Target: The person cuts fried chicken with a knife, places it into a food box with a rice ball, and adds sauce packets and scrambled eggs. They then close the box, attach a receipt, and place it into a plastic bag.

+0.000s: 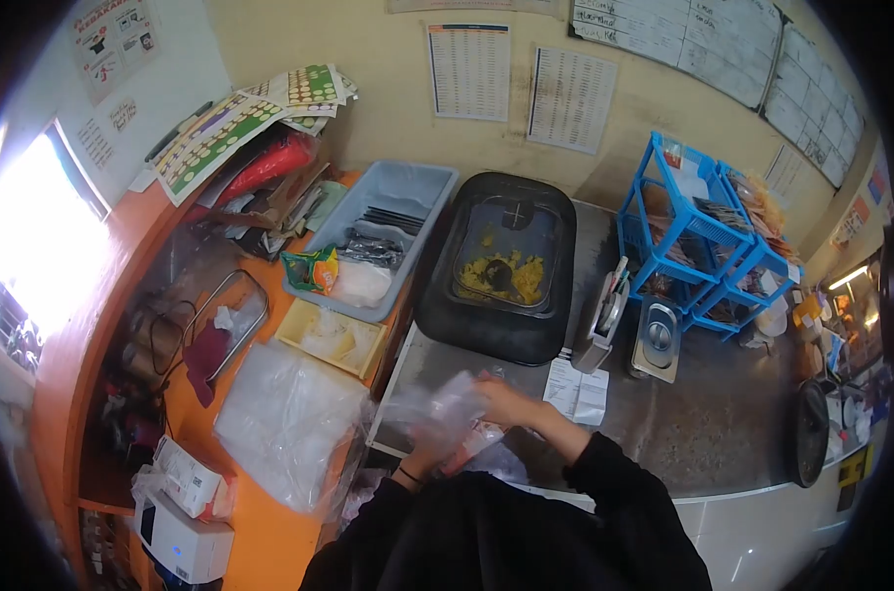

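Near the counter's front edge, close to the body, my right hand (509, 402) is closed on the right side of a clear plastic bag (445, 406). The bag looks blurred and crumpled. Lower and to the left, my left hand (422, 459) is under the bag, its fingers mostly hidden by the plastic. A red and white packet (473, 443) lies between and just below the hands. Beyond them stands a black container (434, 317) with a clear lid, and yellow food (535, 279) shows inside it. A printed paper (577, 392) lies right of my right hand.
Left, on the orange table, are a stack of clear bags (287, 422), a yellow tray (366, 345), a grey-blue bin (437, 182) and a white printer (186, 537). Right are a metal holder (598, 330), a steel container (656, 340), blue racks (678, 241) and a black pan (811, 433).
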Demonstrator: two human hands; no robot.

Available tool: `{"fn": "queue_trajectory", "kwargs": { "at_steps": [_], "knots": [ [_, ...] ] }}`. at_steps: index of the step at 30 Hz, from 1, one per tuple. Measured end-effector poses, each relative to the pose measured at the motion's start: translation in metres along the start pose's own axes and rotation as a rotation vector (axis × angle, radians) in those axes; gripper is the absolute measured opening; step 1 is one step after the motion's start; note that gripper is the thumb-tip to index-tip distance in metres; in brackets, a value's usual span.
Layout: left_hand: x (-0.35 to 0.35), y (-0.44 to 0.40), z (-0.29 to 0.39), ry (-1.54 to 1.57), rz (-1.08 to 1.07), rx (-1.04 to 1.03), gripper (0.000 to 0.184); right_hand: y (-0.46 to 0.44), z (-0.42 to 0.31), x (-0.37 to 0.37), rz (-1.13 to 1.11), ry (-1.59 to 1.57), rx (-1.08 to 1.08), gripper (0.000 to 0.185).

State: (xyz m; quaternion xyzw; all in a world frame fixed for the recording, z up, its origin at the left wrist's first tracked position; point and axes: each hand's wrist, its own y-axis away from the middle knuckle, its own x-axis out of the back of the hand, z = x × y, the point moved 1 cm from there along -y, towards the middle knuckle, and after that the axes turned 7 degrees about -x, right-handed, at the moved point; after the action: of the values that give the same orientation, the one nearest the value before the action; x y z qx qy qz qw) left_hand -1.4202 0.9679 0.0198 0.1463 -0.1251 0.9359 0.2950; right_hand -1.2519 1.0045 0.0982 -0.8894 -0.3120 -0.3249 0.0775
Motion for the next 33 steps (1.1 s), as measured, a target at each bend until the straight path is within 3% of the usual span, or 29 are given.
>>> {"fn": "queue_trajectory", "kwargs": {
  "at_steps": [1, 4, 7, 10, 12, 14, 16, 18, 20, 21, 23, 26, 29, 32, 33],
  "knots": [
    [0.001, -0.002, -0.004, -0.021, -0.002, 0.007, 0.069, -0.004, -0.003, 0.000, -0.040, 0.013, 0.001, 0.049],
    [-0.005, -0.008, -0.031, -0.138, -0.050, 0.084, 0.062, -0.003, 0.002, -0.003, 0.056, 0.109, 0.319, 0.027],
    [-0.007, -0.014, -0.036, -0.155, -0.041, 0.083, 0.059, -0.005, 0.008, -0.005, 0.002, -0.023, -0.071, 0.020],
    [-0.007, -0.017, -0.037, -0.194, -0.039, 0.045, 0.057, -0.007, -0.034, 0.052, -0.073, 0.079, -0.013, 0.016],
    [-0.005, -0.020, -0.038, -0.221, -0.043, 0.024, 0.056, 0.001, -0.087, 0.086, 0.289, -0.018, 0.054, 0.015],
    [-0.007, -0.023, -0.043, -0.261, -0.050, -0.002, 0.056, 0.012, -0.137, 0.079, 0.522, -0.025, 0.401, 0.011],
    [-0.009, -0.027, -0.048, -0.302, -0.059, -0.034, 0.055, 0.009, -0.166, 0.030, 0.152, 0.128, 0.689, 0.013],
    [-0.012, -0.032, -0.058, -0.370, -0.073, -0.083, 0.054, -0.010, -0.114, -0.034, 0.081, 0.646, 0.458, 0.017],
    [-0.013, -0.033, -0.066, -0.438, -0.081, -0.140, 0.053, -0.024, -0.051, -0.050, 0.137, 1.019, 0.395, 0.024],
    [-0.009, -0.035, -0.064, -0.458, -0.085, -0.152, 0.052, -0.016, -0.028, -0.035, 0.240, 1.137, 0.462, 0.027],
    [0.005, -0.035, -0.042, -0.453, -0.113, -0.144, 0.048, -0.012, -0.044, 0.004, -0.191, 0.951, 0.210, 0.029],
    [0.036, -0.026, 0.009, -0.362, -0.119, -0.117, 0.038, -0.009, -0.025, 0.012, -0.131, 0.824, 0.482, 0.028],
    [0.056, -0.015, 0.017, -0.277, -0.024, -0.152, 0.032, -0.013, -0.004, -0.004, -0.176, 0.702, 0.312, 0.025],
    [0.067, -0.007, 0.009, -0.296, 0.028, -0.191, 0.027, -0.010, -0.006, -0.023, -0.037, 0.255, 0.057, 0.021],
    [0.066, -0.003, 0.001, -0.336, 0.056, -0.241, 0.025, -0.011, 0.002, -0.036, -0.026, -0.169, -0.227, 0.021]
  ]
}}
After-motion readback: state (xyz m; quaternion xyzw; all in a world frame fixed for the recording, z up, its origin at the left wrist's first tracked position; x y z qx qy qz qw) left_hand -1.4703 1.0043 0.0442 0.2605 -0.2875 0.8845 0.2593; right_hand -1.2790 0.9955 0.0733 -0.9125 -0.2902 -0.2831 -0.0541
